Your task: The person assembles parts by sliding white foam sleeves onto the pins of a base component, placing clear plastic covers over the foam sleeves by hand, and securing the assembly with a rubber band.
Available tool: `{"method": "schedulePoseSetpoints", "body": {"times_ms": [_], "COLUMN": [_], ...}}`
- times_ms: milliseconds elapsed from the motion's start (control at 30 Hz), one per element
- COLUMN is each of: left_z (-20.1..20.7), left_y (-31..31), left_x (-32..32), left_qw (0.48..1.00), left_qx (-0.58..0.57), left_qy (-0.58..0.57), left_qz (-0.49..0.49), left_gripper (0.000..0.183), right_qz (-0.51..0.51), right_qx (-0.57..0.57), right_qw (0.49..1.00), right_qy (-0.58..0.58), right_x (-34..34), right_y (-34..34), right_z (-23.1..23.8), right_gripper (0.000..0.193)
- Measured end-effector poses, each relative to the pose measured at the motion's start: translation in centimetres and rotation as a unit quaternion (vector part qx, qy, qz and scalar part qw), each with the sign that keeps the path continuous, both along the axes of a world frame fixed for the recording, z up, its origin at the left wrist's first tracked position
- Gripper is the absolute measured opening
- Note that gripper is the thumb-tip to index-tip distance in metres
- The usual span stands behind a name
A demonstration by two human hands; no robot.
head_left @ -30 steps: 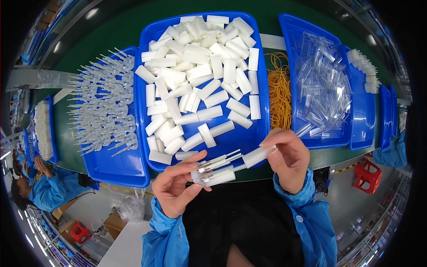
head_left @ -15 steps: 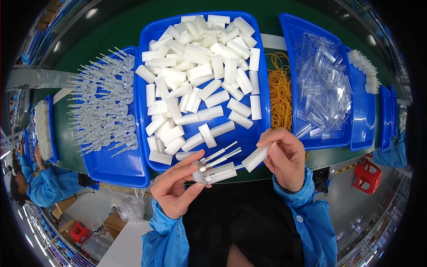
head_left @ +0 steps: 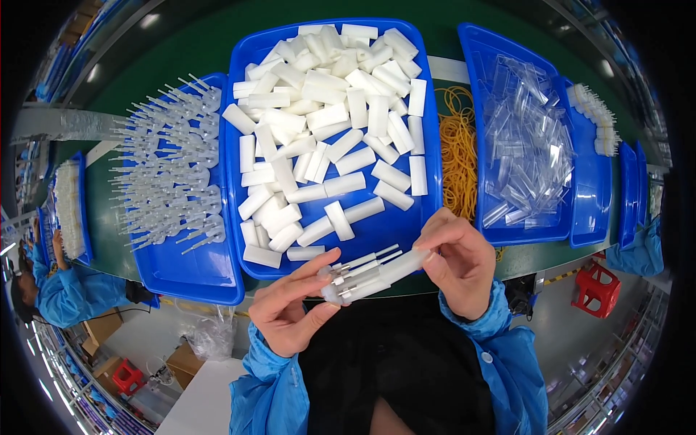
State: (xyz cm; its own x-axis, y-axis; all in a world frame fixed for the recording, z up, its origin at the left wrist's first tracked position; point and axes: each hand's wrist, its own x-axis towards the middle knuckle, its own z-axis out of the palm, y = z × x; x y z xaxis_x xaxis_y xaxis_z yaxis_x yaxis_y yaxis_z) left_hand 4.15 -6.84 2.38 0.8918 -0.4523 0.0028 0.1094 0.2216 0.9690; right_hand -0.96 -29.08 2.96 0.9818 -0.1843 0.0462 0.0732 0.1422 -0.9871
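one matte white cylinder (head_left: 403,267) in right hand (head_left: 461,262)

A factory assembly workshop; blue trays (head_left: 190,274) of small parts (head_left: 525,138) in bulk line a green bench (head_left: 444,40); a co-worker (head_left: 81,293) wears a blue smock; red stools (head_left: 597,288) and cardboard boxes (head_left: 185,364) stand below

White cylinder (head_left: 403,267), right end part-hidden

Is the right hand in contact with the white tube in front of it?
Touching: the head view shows the right hand with thumb and finger against the white tube's right end.
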Motion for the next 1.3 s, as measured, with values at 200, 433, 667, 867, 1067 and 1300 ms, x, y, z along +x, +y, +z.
{"method": "schedulePoseSetpoints", "body": {"times_ms": [200, 433, 667, 867, 1067, 1300], "left_z": [-0.1, 0.4, 0.2, 0.3, -0.4, -1.3], "left_y": [0.2, 0.0, -0.4, -0.1, 0.5, 2.7], "left_x": [-0.1, -0.1, -0.1, 0.3, 0.4, 0.4], "left_qw": [0.999, 0.997, 0.999, 0.998, 1.000, 0.971], "left_qx": [0.026, 0.067, 0.042, 0.057, 0.004, -0.118], "left_qy": [-0.016, -0.027, -0.021, -0.032, -0.010, 0.100], "left_qz": [0.014, 0.013, 0.018, -0.022, 0.011, 0.181], "left_gripper": [0.031, 0.032, 0.032, 0.034, 0.034, 0.053], "right_qz": [-0.003, 0.012, 0.042, 0.035, 0.001, -0.059], "right_qx": [-0.060, -0.111, -0.144, -0.275, -0.370, -0.499], "right_qw": [0.998, 0.994, 0.988, 0.955, 0.916, 0.858], "right_qy": [-0.018, -0.010, -0.049, -0.105, -0.153, -0.108], "right_x": [0.0, 0.1, 0.8, 0.4, 0.9, 2.7], "right_y": [-0.1, 0.1, 0.2, 1.2, 1.5, 3.2], "right_z": [0.3, 0.3, 0.8, 0.9, 1.5, -0.8], "right_gripper": [0.014, 0.015, 0.018, 0.023, 0.028, 0.026]}}
